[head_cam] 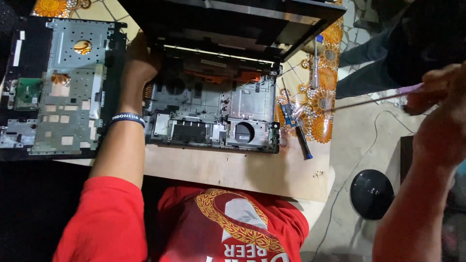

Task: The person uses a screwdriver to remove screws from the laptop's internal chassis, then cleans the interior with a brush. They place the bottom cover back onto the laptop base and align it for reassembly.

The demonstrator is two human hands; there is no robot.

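Left hand [138,60] curled around the left rear corner of the opened laptop base [213,109], at centre, gripping it. Right hand [439,94] raised at three o'clock, fingers pinched shut on a thin pale rod [378,98]. Inside the base: bare metal bays, round fan recess [244,132]. Removed keyboard panel [63,87] at nine o'clock; screwdrivers [300,128] at two.

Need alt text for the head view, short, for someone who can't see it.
A person's left hand grips the left edge of an opened laptop base with its internals exposed, on a wooden table. The right hand, raised off to the right, holds a thin pinkish tool. A removed laptop cover lies to the left, screwdrivers to the right.
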